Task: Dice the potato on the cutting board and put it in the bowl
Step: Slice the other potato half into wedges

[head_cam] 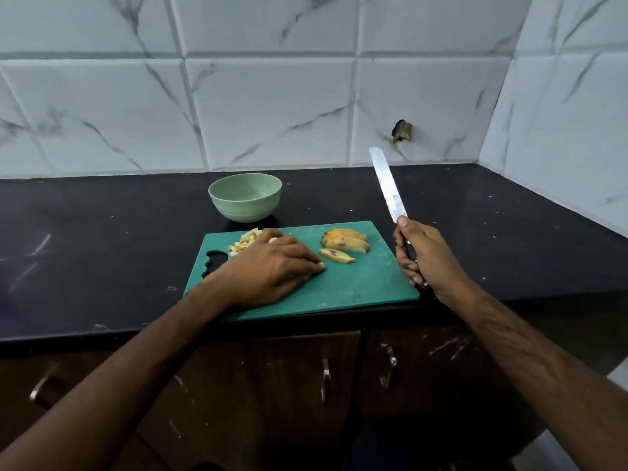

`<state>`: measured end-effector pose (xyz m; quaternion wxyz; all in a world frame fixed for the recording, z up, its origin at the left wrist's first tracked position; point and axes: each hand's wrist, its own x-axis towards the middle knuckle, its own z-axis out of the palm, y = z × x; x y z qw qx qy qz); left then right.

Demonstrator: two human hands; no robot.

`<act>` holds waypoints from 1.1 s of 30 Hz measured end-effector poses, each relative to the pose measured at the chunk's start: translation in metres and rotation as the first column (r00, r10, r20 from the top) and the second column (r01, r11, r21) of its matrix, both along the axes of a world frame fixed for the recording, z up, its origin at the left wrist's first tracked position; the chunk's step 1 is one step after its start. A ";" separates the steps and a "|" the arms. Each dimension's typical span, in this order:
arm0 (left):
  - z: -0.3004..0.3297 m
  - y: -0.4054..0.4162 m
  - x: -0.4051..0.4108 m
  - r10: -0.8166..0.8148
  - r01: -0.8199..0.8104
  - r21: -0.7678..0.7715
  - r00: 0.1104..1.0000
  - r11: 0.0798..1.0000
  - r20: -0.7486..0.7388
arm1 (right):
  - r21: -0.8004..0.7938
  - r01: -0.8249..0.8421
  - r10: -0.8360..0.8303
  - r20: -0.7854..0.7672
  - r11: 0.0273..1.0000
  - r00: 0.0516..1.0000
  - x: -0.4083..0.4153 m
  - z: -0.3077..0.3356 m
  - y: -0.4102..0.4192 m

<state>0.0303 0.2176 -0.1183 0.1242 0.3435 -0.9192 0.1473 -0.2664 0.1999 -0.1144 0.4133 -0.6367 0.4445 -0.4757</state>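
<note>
The black counter (102,232) carries a green cutting board (356,287). At its twelve o'clock stands the bowl (245,198), apparently empty, so nothing has been transferred. The left hand (272,266) lies flat mid-board, fingers straight and together. The right hand (421,256), at the board's three o'clock, wraps the knife (390,188), blade raised. Potato slices (346,244) await cutting at one o'clock; the diced pile (246,243) sits at eleven. Roughly half remains, I judge.

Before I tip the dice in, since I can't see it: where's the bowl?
In the head view the green bowl sits on the black counter just behind the cutting board's far left edge, beyond the diced potato.
</note>
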 end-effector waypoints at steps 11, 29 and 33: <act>0.005 -0.009 -0.029 0.145 -0.169 -0.145 0.976 0.975 -0.160 | 0.021 -0.019 0.018 0.026 1.000 0.999 0.000 -0.004 -0.003; -0.001 0.006 -0.030 0.177 -0.177 0.019 0.974 0.984 -0.139 | 0.007 -0.008 0.008 0.014 1.000 1.000 -0.001 -0.002 -0.002; -0.004 0.017 -0.020 0.159 -0.155 0.036 0.977 0.987 -0.141 | 0.010 0.000 0.000 -0.011 1.000 1.000 0.001 -0.002 -0.001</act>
